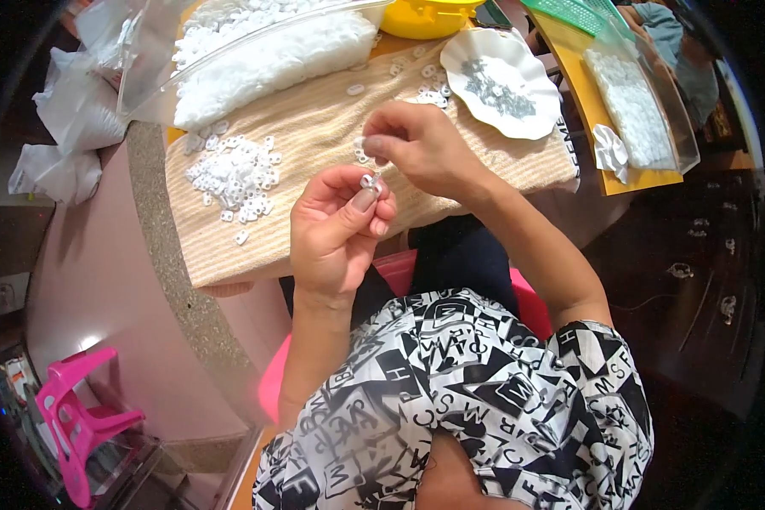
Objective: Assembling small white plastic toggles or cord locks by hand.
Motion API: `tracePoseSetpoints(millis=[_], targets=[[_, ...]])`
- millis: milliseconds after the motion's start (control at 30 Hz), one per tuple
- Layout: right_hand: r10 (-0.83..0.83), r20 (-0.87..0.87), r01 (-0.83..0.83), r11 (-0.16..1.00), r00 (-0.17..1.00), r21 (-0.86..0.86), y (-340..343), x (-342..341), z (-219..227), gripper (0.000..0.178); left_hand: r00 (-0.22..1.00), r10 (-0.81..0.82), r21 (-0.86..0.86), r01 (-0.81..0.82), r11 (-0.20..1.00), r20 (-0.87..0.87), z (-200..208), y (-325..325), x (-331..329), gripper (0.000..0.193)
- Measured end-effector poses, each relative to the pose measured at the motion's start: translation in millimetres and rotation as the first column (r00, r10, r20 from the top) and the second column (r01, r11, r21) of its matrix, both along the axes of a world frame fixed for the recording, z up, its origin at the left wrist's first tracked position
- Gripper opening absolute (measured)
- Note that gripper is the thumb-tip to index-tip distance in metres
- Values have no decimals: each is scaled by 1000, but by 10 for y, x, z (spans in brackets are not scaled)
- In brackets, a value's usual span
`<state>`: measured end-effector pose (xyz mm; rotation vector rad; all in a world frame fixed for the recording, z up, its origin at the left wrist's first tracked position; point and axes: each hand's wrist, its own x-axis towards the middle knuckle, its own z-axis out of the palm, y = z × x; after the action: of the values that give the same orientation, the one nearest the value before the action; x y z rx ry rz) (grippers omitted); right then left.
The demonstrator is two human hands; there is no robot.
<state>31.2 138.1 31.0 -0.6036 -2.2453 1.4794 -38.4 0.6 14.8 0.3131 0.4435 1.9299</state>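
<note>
Between the thumb and fingers of my left hand [336,217] is a small white plastic piece [370,182] with a hole. Just above and to the right, my right hand [425,149] is closed in a pinch; whatever its fingertips hold is too small to make out. Both hands are over the near part of a striped beige cloth [314,127]. To their left lies a loose pile of small white plastic pieces [229,176]. A white scalloped dish [531,123] of small grey bits sits beyond my right hand, with a few white pieces [432,92] beside it.
A clear bin [272,81] full of white pieces stands at the far left, next to a yellow basin [425,19]. Another clear bin [633,110] is on a yellow table at right, near another person [676,55]. A pink stool [81,416] stands at lower left.
</note>
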Motion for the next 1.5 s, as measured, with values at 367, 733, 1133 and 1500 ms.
tracePoseSetpoints(millis=[367, 733, 1133, 1500], targets=[[-35, -154, -67, 791, 987, -608, -147, 610, 58, 18, 991, -92, -61, 86, 994, -92, -42, 44, 155, 13], [40, -177, -167, 586, 983, -793, -62, 709, -98, 18, 968, -160, -142, 134, 981, -193, -94, 54, 265, 14], [-30, -169, -112, 640, 985, -760, -4, 766, -30, 16, 965, 1, -230, -64, 971, -262, -48, 48, 190, 15], [-86, -121, -15, 756, 989, -655, -77, 765, 48, 14, 958, -12, -306, -80, 949, -288, -99, 76, 207, 16]])
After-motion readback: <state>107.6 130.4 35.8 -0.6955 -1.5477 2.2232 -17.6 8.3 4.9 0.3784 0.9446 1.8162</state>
